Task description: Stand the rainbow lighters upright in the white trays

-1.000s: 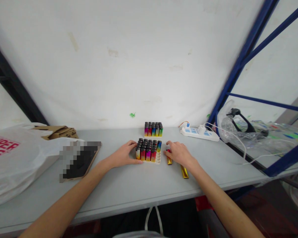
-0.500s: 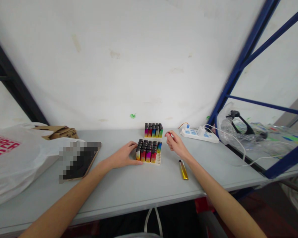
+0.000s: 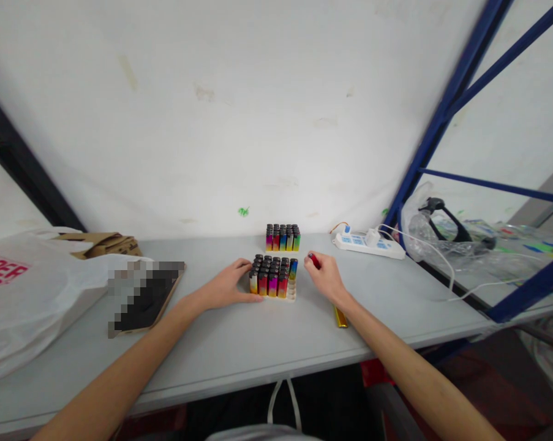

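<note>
My left hand (image 3: 230,285) grips the left side of a white tray (image 3: 291,297), thumb along its front and fingers behind. Rows of upright lighters (image 3: 269,283) with black tops and multicoloured bodies fill most of this tray. A blue lighter (image 3: 293,269) stands in its rightmost column, with bare slots in front of it. To the right of the tray, my right hand (image 3: 326,275) is closed round a red lighter (image 3: 313,261), whose end shows between the fingers. A gold lighter (image 3: 341,317) lies on the table, partly hidden by my right forearm.
Behind the tray stands a second block of lighters (image 3: 283,239). A white power strip (image 3: 368,245) with cables lies at the back right. On the left are a phone (image 3: 150,297), a white plastic bag (image 3: 37,300) and folded cardboard (image 3: 106,245). A blue metal frame (image 3: 435,141) rises at the right.
My right hand has come slightly lower and turned, showing more of the red lighter. My forearm now covers part of the gold lighter. My left hand stays at the tray.
</note>
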### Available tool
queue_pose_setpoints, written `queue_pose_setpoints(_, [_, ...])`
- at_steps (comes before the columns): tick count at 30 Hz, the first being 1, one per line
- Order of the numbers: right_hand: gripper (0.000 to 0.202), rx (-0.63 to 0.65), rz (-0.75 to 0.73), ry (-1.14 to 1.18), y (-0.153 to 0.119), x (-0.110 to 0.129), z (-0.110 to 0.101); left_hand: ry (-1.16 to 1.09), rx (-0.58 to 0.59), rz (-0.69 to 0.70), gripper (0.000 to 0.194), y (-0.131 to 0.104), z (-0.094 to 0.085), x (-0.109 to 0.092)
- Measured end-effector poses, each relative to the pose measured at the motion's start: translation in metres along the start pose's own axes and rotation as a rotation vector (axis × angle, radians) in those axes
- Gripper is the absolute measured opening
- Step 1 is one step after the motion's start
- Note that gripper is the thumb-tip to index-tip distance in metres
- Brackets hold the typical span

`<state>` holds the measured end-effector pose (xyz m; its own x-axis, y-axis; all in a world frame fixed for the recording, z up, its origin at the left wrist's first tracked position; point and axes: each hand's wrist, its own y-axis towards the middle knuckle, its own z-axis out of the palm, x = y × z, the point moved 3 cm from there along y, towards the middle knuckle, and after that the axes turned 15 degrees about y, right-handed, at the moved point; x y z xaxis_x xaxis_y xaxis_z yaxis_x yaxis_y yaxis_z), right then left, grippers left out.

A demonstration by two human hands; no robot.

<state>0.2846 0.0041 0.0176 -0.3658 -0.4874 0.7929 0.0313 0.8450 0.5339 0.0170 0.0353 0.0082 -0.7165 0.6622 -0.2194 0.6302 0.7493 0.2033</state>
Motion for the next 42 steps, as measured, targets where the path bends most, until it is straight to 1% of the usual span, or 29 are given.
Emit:
queue_pose_setpoints(2, [0.036, 0.013, -0.008, 0.0, 0.0, 0.003, -0.002, 0.004, 0.003, -0.002, 0.083, 0.0, 0.0, 0.0])
queue_pose_setpoints(4, [0.032, 0.035, -0.009, 0.025, -0.002, 0.006, -0.004, 0.004, -0.001, -0.001, 0.082, 0.0, -0.001, -0.001])
queue_pose_setpoints(8, [0.031, 0.134, -0.015, 0.104, -0.005, 0.015, -0.009, -0.009, -0.002, 0.0, 0.079, -0.001, -0.003, -0.004])
queue_pose_setpoints(10, [0.033, 0.171, -0.085, 0.061, -0.006, 0.02, -0.012, -0.013, 0.001, 0.0, 0.08, -0.001, -0.003, -0.004])
queue_pose_setpoints(12, [0.036, 0.211, -0.164, -0.046, -0.007, 0.024, -0.012, -0.012, -0.003, 0.007, 0.08, -0.001, -0.002, -0.003])
queue_pose_setpoints(13, [0.038, 0.246, -0.179, -0.096, -0.007, 0.024, -0.011, -0.009, -0.005, 0.012, 0.08, 0.0, -0.001, -0.002])
queue_pose_setpoints(16, [0.04, 0.345, -0.142, -0.144, -0.008, 0.021, -0.008, 0.0, -0.009, 0.019, 0.08, 0.0, 0.001, 0.0])
queue_pose_setpoints(21, [0.035, 0.329, -0.158, -0.119, -0.008, 0.016, -0.006, 0.006, 0.001, 0.014, 0.082, 0.0, 0.002, 0.002])
queue_pose_setpoints(26, [0.038, 0.443, -0.207, -0.206, -0.007, 0.01, -0.005, 0.007, 0.001, 0.009, 0.083, -0.001, 0.002, 0.001])
queue_pose_setpoints(31, [0.039, 0.558, -0.173, -0.264, 0.003, 0.007, -0.005, 0.004, 0.008, 0.007, 0.082, 0.0, 0.002, 0.0])
queue_pose_setpoints(35, [0.038, 0.527, -0.119, -0.482, 0.011, 0.009, -0.002, 0.009, 0.008, 0.008, 0.084, 0.0, 0.001, -0.001])
queue_pose_setpoints(37, [0.038, 0.539, -0.056, -0.482, 0.009, 0.012, -0.004, 0.005, 0.003, 0.01, 0.083, 0.001, 0.002, -0.001])
queue_pose_setpoints(39, [0.036, 0.541, -0.009, -0.433, 0.001, 0.017, -0.012, 0.001, -0.003, 0.014, 0.082, 0.001, 0.002, 0.0])
queue_pose_setpoints(41, [0.033, 0.469, 0.025, -0.442, -0.011, 0.021, -0.027, -0.001, -0.008, 0.015, 0.081, 0.001, 0.002, 0.001])
queue_pose_setpoints(42, [0.031, 0.403, 0.041, -0.478, -0.019, 0.023, -0.037, -0.003, -0.01, 0.014, 0.081, 0.001, 0.003, 0.001])
